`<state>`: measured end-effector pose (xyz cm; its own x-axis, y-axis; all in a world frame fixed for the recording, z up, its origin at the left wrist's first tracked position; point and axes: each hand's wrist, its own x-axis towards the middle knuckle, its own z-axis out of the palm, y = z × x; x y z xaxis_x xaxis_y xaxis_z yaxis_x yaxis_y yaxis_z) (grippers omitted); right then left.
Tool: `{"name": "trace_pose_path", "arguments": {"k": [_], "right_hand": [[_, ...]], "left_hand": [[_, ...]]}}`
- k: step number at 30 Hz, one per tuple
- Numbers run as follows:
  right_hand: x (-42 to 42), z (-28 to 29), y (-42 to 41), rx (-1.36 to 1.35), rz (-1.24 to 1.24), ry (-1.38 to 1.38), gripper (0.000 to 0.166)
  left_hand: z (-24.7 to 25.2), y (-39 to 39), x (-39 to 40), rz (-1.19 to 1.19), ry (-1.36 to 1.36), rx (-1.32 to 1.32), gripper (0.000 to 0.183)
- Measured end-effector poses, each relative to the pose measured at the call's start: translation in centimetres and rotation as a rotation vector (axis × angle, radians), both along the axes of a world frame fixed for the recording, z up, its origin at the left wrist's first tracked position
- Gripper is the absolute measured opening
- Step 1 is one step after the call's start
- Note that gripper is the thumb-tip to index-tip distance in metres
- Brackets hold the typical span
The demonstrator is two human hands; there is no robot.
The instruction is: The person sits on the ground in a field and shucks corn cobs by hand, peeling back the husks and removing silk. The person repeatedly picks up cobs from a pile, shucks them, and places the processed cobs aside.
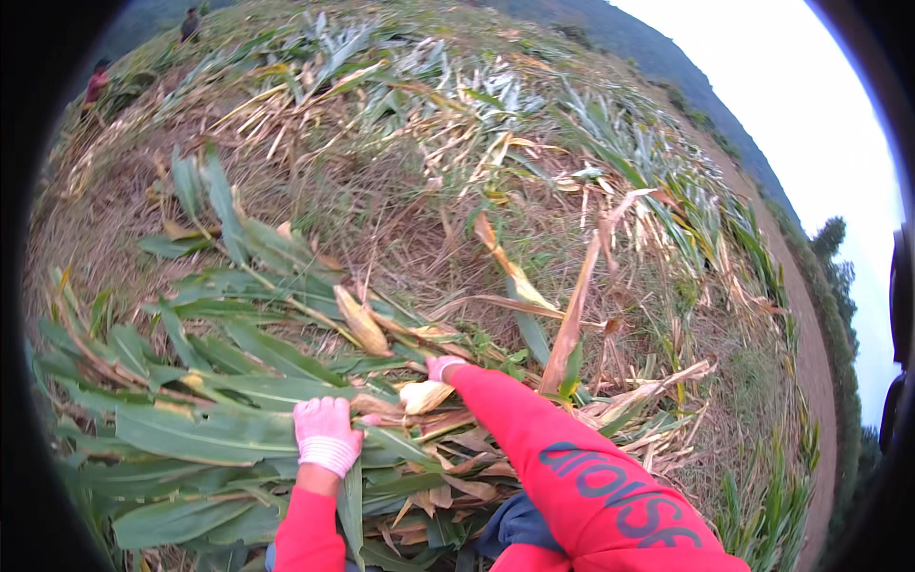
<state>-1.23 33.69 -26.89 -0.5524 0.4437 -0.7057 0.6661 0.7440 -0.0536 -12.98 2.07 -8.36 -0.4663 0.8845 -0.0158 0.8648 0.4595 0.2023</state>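
Observation:
My left hand (327, 432), in a pale pink glove with a white cuff, is closed over green corn leaves and stalks. Its fingertips are hidden underneath. My right hand (442, 366), also gloved, reaches into the same heap of cut corn stalks (286, 390). Its fingers are mostly out of sight among the stalks, and its grip cannot be made out. Just below its wrist lies a pale husked corn ear (425, 397). Beyond my hands, a dry, yellowish corn ear (361, 322) in its husk rests slanted on the leaves.
Dry, bent leaves (572, 322) stick up to the right of my right arm. Dry grass (400, 214) covers the slope ahead, with more felled corn stalks (493, 93) farther up. Two people (189, 26) are far off at the upper left. A bare dirt strip (815, 357) runs along the right.

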Motion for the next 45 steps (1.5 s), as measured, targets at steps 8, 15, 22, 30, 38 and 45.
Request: {"name": "trace_pose_path", "arguments": {"k": [8,15,22,30,38,45], "right_hand": [[1.4,0.7,-5.1,-0.182,-0.214,0.252,0.055],[2.3,6.9,-4.7,-0.228,-0.059,0.540,0.074],[2.7,9.2,-4.9,-0.527,-0.214,0.313,0.040],[2.9,12.1,-6.9,-0.690,0.335,0.469,0.035],[0.8,15.7,-8.1,-0.406,0.471,0.199,0.027],[-9.3,29.2,-15.7,0.106,0.811,1.143,0.042]], "left_hand": [[-0.6,-1.6,-1.0,0.010,0.025,-0.060,0.044],[-1.8,-1.5,-1.7,0.019,0.055,-0.054,0.040],[-1.7,0.9,-0.3,0.158,0.076,0.445,0.045],[-0.1,1.0,-3.0,0.238,0.126,0.437,0.114],[1.6,0.2,-2.6,0.392,0.041,-0.022,0.109],[2.2,-0.3,-1.6,0.327,0.045,0.039,0.089]]}}
